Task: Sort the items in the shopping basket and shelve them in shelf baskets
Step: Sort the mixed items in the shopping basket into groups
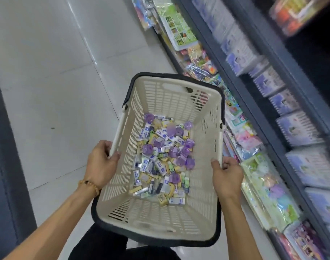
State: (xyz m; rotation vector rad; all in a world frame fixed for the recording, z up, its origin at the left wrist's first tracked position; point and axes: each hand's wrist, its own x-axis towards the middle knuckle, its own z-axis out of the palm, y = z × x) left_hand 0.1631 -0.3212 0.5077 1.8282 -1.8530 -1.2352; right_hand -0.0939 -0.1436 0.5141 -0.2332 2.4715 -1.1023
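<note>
Basket up between both hands: cream slotted plastic shopping basket with a black rim (212,117), long axis running straight away from the body, left hand (101,162) curled round the left rim bar, right hand (227,178) wrapped on the right rim. Heaped on its floor, a jumble of small boxed erasers in blue, white and yellow (151,166) mixed with little purple translucent pieces (184,160). Dark store shelving packed with stationery (284,102) close along the right, so right hand nearer for shelving; no shelf baskets visible.
</note>
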